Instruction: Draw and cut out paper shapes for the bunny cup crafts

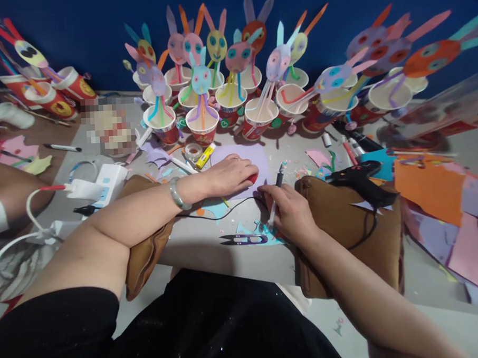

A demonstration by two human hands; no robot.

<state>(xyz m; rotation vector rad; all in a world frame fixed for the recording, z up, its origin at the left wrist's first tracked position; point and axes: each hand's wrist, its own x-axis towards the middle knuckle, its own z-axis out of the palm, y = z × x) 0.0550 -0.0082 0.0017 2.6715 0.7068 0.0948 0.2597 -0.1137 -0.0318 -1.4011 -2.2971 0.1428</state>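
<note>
My left hand (231, 175) rests on a sheet of purple paper (222, 152), wearing a bracelet at the wrist. Its fingertips hold a small red piece (253, 178) down on the sheet; most of that piece is hidden. Just right of the paper, my right hand (291, 211) is closed round a clear-barrelled pen (273, 214), whose dark end points up and away. A black cable (220, 216) runs between my hands. Thread snips (244, 239) lie below them, beside blue paper scraps (249, 228).
Paper cups (203, 129) with paper rabbit heads on coloured straws line the back. At right, a black glue gun (360, 181) lies on a brown cushion (336, 238), near orange paper (427, 189). A yellow glue stick (205, 155), tape roll (193, 151) and power strip (110, 182) are left.
</note>
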